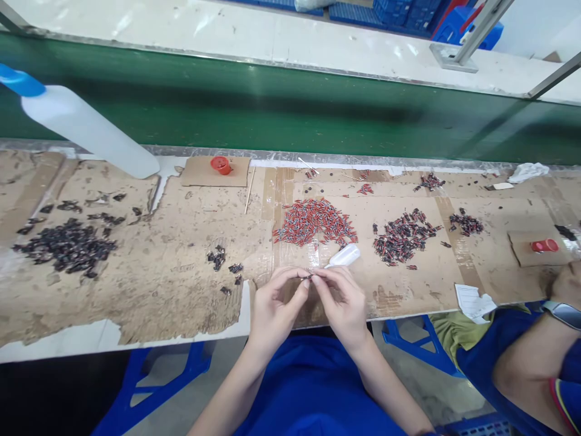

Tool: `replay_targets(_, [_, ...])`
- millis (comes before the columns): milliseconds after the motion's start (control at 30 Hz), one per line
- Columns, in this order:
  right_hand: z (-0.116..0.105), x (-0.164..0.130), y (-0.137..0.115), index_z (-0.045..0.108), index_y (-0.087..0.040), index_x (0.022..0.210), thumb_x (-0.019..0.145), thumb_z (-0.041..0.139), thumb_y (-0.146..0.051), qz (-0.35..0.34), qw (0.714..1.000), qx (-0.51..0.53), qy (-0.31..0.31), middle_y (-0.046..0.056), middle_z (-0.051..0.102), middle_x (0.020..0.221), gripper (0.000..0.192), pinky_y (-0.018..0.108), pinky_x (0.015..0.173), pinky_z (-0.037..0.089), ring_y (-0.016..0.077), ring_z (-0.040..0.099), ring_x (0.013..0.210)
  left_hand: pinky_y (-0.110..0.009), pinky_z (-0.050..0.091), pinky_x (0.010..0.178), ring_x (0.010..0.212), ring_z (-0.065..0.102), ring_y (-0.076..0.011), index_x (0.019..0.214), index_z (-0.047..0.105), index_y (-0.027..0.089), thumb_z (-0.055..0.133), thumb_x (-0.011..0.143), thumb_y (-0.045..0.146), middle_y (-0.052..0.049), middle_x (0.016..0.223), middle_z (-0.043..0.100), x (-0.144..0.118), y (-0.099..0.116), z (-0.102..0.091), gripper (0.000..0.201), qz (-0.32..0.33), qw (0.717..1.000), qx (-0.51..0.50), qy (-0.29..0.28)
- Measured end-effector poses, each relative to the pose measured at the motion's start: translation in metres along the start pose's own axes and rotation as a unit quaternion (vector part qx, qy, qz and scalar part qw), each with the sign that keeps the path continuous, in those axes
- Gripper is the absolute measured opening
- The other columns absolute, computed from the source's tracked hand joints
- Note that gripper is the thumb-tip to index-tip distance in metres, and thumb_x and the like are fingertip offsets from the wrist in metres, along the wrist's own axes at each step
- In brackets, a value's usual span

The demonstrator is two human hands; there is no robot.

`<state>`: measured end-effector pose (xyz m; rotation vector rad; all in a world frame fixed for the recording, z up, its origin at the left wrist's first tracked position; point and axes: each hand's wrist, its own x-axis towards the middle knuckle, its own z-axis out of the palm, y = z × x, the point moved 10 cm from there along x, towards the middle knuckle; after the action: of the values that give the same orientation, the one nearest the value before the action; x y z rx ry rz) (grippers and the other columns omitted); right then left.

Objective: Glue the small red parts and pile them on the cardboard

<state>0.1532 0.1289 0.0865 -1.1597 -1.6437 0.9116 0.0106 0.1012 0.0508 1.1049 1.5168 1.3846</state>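
My left hand and my right hand meet over the front edge of the cardboard-covered bench, thumbs and forefingers pinched together. Between the fingertips is a small dark part, mostly covered, so its kind does not show. Beside my right fingers lies a small clear plastic squeeze bottle with a thin tip. Just beyond my hands spreads a heap of small red-and-metal parts. To its right is a pile of mixed red and black parts; a small cluster of black parts sits on the left.
A white bottle with blue cap stands at the left near a large black-part pile. A red cup sits on a cardboard piece; another red cup lies right. A co-worker's arm is at the right. A green belt runs behind.
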Motion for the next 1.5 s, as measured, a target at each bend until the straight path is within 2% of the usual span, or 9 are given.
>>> replay_targets(267, [-0.066, 0.000, 0.025, 0.073, -0.022, 0.090, 0.089, 0.060, -0.029, 0.010, 0.989, -0.131, 0.068, 0.008, 0.074, 0.088, 0.015, 0.039, 0.078, 0.057, 0.0219, 0.068, 0.084, -0.039, 0.052, 0.094, 0.104, 0.066, -0.0212, 0.112, 0.066, 0.022, 0.062, 0.086, 0.028, -0.008, 0.106, 0.073, 0.010, 0.015, 0.049, 0.027, 0.069, 0.988, 0.049, -0.131])
replay_targets(367, [-0.121, 0.000, 0.052, 0.073, -0.019, 0.091, 0.087, 0.060, -0.038, 0.078, 0.962, -0.187, 0.185, 0.010, 0.073, 0.093, 0.023, 0.041, 0.079, 0.056, 0.0226, 0.068, 0.084, -0.042, 0.047, 0.101, 0.114, 0.062, -0.0228, 0.126, 0.059, 0.024, 0.059, 0.088, 0.029, -0.009, 0.118, 0.069, 0.018, 0.022, 0.014, 0.038, 0.114, 0.979, 0.156, -0.072])
replay_targets(500, [-0.151, 0.003, 0.058, 0.073, -0.016, 0.095, 0.083, 0.060, -0.047, 0.105, 0.925, -0.281, 0.233, 0.015, 0.072, 0.100, 0.035, 0.044, 0.080, 0.054, 0.0238, 0.066, 0.081, -0.044, 0.047, 0.092, 0.097, 0.062, -0.0272, 0.103, 0.070, 0.024, 0.053, 0.089, 0.034, -0.008, 0.101, 0.072, 0.026, 0.011, -0.056, 0.024, 0.132, 0.928, 0.346, 0.041])
replay_targets(667, [-0.114, 0.009, 0.059, 0.067, -0.013, 0.113, 0.084, 0.054, -0.060, 0.190, 0.928, -0.269, 0.174, 0.011, 0.072, 0.083, 0.057, 0.037, 0.066, 0.051, 0.0212, 0.063, 0.064, -0.040, 0.046, 0.073, 0.078, 0.059, -0.0292, 0.087, 0.073, 0.023, 0.048, 0.088, 0.036, -0.010, 0.078, 0.068, 0.027, -0.021, -0.093, 0.028, 0.089, 0.869, 0.483, 0.058])
replay_targets(833, [-0.052, 0.025, 0.066, 0.058, -0.009, 0.127, 0.077, 0.062, -0.061, 0.220, 0.927, -0.301, 0.035, 0.013, 0.073, 0.081, 0.072, 0.042, 0.075, 0.050, 0.0306, 0.068, 0.080, -0.036, 0.047, 0.068, 0.074, 0.061, -0.0242, 0.082, 0.075, 0.023, 0.046, 0.091, 0.035, -0.007, 0.078, 0.069, 0.026, -0.016, -0.088, 0.032, 0.109, 0.879, 0.461, 0.048])
replay_targets(1000, [-0.045, 0.028, 0.084, 0.065, -0.012, 0.114, 0.069, 0.069, -0.047, 0.257, 0.945, -0.202, 0.026, 0.010, 0.073, 0.081, 0.057, 0.037, 0.069, 0.051, 0.0251, 0.068, 0.069, -0.026, 0.053, 0.067, 0.072, 0.066, -0.0149, 0.083, 0.074, 0.024, 0.056, 0.091, 0.029, -0.001, 0.080, 0.070, 0.019, 0.010, -0.050, 0.021, 0.193, 0.937, 0.292, 0.004])
replay_targets(1167, [-0.035, 0.017, 0.097, 0.069, -0.015, 0.084, 0.060, 0.074, -0.048, 0.315, 0.944, 0.099, 0.002, 0.006, 0.072, 0.074, 0.041, 0.029, 0.054, 0.048, 0.0189, 0.063, 0.060, -0.024, 0.058, 0.072, 0.079, 0.072, -0.0134, 0.085, 0.072, 0.022, 0.053, 0.092, 0.015, -0.002, 0.085, 0.075, 0.004, 0.016, 0.000, 0.022, 0.275, 0.935, 0.203, -0.097])
replay_targets(1300, [-0.033, 0.011, 0.092, 0.066, -0.017, 0.071, 0.062, 0.073, -0.049, 0.318, 0.918, 0.234, 0.051, 0.001, 0.066, 0.061, 0.033, 0.025, 0.046, 0.044, 0.0146, 0.058, 0.052, -0.033, 0.060, 0.082, 0.094, 0.073, -0.0193, 0.082, 0.071, 0.022, 0.056, 0.090, 0.010, -0.002, 0.083, 0.077, -0.002, 0.007, -0.001, 0.020, 0.282, 0.931, 0.216, -0.084])
replay_targets(1500, [-0.017, 0.001, 0.095, 0.065, -0.017, 0.073, 0.059, 0.076, -0.046, 0.328, 0.907, 0.248, 0.089, -0.003, 0.062, 0.055, 0.034, 0.019, 0.038, 0.032, 0.0077, 0.047, 0.041, -0.038, 0.060, 0.090, 0.098, 0.072, -0.0211, 0.088, 0.072, 0.022, 0.064, 0.087, 0.017, -0.003, 0.092, 0.078, -0.002, -0.003, -0.017, 0.010, 0.212, 0.952, 0.215, -0.042])
